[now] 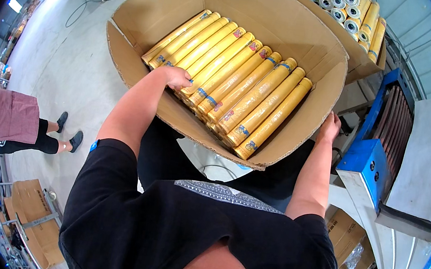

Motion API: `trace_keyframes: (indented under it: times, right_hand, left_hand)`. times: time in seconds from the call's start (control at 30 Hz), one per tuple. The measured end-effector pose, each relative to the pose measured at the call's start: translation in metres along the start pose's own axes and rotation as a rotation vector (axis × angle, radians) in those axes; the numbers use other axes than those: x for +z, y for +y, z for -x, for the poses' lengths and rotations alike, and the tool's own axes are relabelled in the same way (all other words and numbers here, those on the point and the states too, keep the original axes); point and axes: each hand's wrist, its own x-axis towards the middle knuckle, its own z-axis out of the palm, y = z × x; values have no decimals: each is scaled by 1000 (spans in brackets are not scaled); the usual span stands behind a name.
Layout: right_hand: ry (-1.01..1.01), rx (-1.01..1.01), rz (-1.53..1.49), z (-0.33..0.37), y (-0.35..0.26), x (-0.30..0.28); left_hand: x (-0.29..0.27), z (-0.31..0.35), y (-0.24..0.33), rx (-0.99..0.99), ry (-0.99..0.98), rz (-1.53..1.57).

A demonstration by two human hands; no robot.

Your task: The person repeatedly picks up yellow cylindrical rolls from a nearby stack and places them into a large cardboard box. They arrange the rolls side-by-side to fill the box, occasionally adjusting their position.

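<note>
A large open cardboard box (271, 16) sits tilted in front of me, with a row of yellow shrink-wrapped tubes (254, 97) lying side by side inside. More tubes show beneath the near ends of that row. My left hand (177, 78) reaches over the box's near left side, its fingers closed at the near end of one tube; part of the grip is hidden. At the box's right side, my right hand (330, 127) is closed on the outer edge of the cardboard.
Behind the box at right, another carton (338, 39) holds stacked yellow tubes, ends facing me. A blue-and-grey machine (366, 162) stands close on my right. At left, a person (15, 119) stands on the grey floor, near a cardboard carton (34, 212). A cable (84, 5) lies farther off.
</note>
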Motion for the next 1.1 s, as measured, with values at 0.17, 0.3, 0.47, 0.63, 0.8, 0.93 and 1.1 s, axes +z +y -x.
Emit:
trace_keyframes:
  times: [0.17, 0.3, 0.47, 0.63, 0.8, 0.93, 1.1]
  right_hand:
    - [4, -3, -1, -12, 14, -5]
    - [-8, -1, 8, -15, 17, -5]
    - [0, -8, -19, -20, 23, -7]
    - [14, -19, 13, -16, 19, -7]
    - [32, 7, 33, -3, 2, -4]
    - [30, 33, 23, 2, -5, -7]
    - [33, 44, -17, 1, -4, -9]
  left_hand:
    - [3, -6, -3, -18, 32, 22]
    - [2, -5, -3, -23, 9, 12]
    - [2, -9, -4, -25, 11, 30]
    - [4, -7, -5, -31, 37, 43]
    - [3, -9, -9, -30, -5, 74]
    - [0, -2, 0, -31, -35, 69]
    - [1, -6, -3, -21, -17, 65]
